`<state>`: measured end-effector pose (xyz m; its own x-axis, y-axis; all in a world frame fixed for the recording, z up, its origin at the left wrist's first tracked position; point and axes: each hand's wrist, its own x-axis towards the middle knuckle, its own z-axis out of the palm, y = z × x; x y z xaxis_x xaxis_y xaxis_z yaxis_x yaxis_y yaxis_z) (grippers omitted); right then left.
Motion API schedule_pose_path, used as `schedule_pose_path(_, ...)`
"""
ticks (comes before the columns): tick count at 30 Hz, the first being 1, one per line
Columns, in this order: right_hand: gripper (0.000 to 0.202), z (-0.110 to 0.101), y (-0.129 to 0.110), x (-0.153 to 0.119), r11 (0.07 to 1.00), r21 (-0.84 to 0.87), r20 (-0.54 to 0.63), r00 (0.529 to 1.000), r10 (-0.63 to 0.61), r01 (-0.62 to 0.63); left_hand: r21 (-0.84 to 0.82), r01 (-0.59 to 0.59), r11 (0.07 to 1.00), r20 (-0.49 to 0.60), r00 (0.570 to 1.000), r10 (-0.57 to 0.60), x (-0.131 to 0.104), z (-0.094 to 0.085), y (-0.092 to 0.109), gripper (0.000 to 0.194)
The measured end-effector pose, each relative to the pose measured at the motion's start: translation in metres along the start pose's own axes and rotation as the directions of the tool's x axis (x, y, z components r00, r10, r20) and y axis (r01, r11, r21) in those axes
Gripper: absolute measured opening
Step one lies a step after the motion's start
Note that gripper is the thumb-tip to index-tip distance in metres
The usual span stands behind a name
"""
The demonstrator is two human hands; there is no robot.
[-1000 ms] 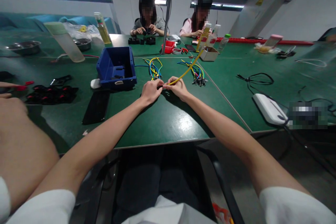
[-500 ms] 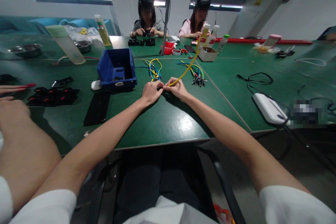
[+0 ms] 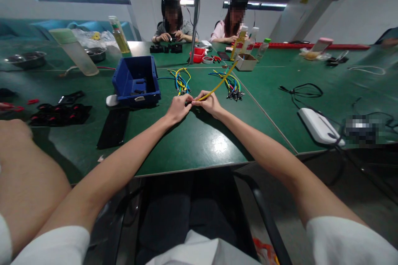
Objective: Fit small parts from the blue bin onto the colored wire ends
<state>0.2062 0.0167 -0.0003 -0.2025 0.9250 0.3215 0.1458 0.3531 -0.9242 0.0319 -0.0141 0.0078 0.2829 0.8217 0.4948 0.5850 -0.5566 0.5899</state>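
Observation:
My right hand (image 3: 210,103) is closed around a yellow wire (image 3: 221,83) near its end. The rest of the wire slants up and away to the right. Against its fingertips, my left hand (image 3: 179,107) is pinched at the wire's near end; what sits between those fingers is too small and hidden to name. Just beyond my hands lie two bunches of blue, yellow and green wires with metal terminals: the left bunch (image 3: 183,82) behind my left hand, the right bunch (image 3: 234,87) beyond my right hand.
A blue bin (image 3: 137,98) holding small black pieces stands left, with a black phone (image 3: 113,128) before it. Black parts (image 3: 60,115) lie near a neighbour's arm (image 3: 27,165). A white power bank (image 3: 320,126) with cables is right. Two people sit across the green table (image 3: 192,145).
The yellow wire's far end has dipped lower, while both hands keep their pinch at the near end. The neighbour's hand at the left has shifted. The view has moved slightly.

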Motion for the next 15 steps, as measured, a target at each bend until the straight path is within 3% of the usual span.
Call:
schedule_pose_path(9,0.024,0.0002,-0.0062,-0.003,0.997,0.074,0.028,1.0,0.009,-0.011,0.042,0.013,0.999,-0.031,0.999,-0.012,0.0,-0.0017,0.0029,0.009)
schedule_pose_path(15,0.028,0.0003,-0.0034,-0.0025,1.0,-0.027,-0.023,1.0,0.01,-0.011,0.034,0.013,0.999,-0.038,0.999,-0.012,0.0004,-0.0012,0.003,0.01)
